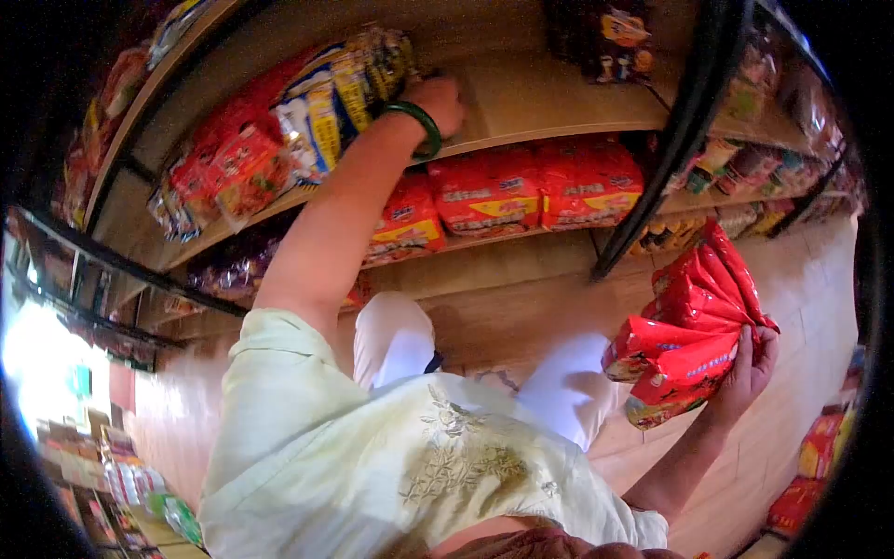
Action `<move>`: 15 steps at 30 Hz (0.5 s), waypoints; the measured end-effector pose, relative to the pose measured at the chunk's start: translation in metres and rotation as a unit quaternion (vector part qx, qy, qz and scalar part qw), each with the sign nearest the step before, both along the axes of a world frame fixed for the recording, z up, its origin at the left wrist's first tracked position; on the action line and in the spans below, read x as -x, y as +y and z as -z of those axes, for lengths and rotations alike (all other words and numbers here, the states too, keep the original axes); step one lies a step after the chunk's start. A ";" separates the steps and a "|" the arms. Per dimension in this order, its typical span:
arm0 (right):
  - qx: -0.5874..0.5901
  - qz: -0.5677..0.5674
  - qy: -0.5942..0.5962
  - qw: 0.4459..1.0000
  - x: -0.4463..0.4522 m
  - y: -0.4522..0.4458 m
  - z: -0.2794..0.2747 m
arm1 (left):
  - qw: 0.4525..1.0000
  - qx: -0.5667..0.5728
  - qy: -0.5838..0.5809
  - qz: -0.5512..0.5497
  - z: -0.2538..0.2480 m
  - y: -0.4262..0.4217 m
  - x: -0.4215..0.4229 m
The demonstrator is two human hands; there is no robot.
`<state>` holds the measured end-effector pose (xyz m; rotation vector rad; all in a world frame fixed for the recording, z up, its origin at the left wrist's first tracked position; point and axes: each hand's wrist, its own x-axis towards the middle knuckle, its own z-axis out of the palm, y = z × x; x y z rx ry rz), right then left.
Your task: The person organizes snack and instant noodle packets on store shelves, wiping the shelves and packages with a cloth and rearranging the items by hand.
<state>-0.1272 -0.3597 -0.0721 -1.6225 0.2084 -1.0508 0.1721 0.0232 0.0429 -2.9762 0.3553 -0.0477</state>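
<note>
My left hand, with a dark green bangle on its wrist, reaches onto the upper shelf. It is against the right end of a row of blue, white and yellow snack packets; its fingers are mostly hidden. Left of these packets stand red noodle packets. Out to the right, above the floor, my right hand is closed on the gathered ends of several red packets, which fan out to the left.
Large red noodle multipacks line the shelf below. A black shelf post divides this bay from the one at right. A dark brown package stands farther along the upper shelf. More red goods sit at lower right.
</note>
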 end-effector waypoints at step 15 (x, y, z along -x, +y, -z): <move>0.031 -0.007 0.063 0.998 -0.007 -0.006 -0.015 | 0.992 0.090 -0.049 0.074 0.001 -0.125 -0.100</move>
